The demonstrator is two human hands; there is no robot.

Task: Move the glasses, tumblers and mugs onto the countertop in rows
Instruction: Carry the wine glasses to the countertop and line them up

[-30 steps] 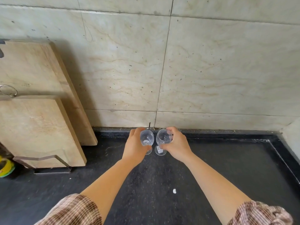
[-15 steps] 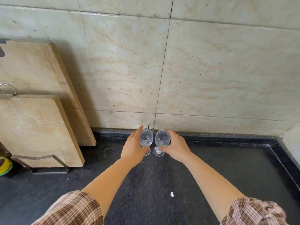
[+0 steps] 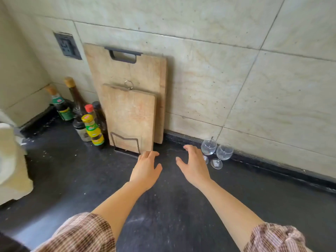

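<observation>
The left hand (image 3: 145, 170) hovers palm down with fingers loosely spread and empty, its fingertips near the foot of the wire rack (image 3: 125, 144). The right hand (image 3: 194, 166) is likewise spread wide and holds nothing, just left of two stemmed wine glasses. The left wine glass (image 3: 208, 147) and the right wine glass (image 3: 224, 154) stand upright side by side on the black countertop (image 3: 181, 206), far against the tiled wall (image 3: 236, 79). Two wooden cutting boards (image 3: 131, 113) lean at the wall, with sauce bottles (image 3: 91, 124) left of them.
</observation>
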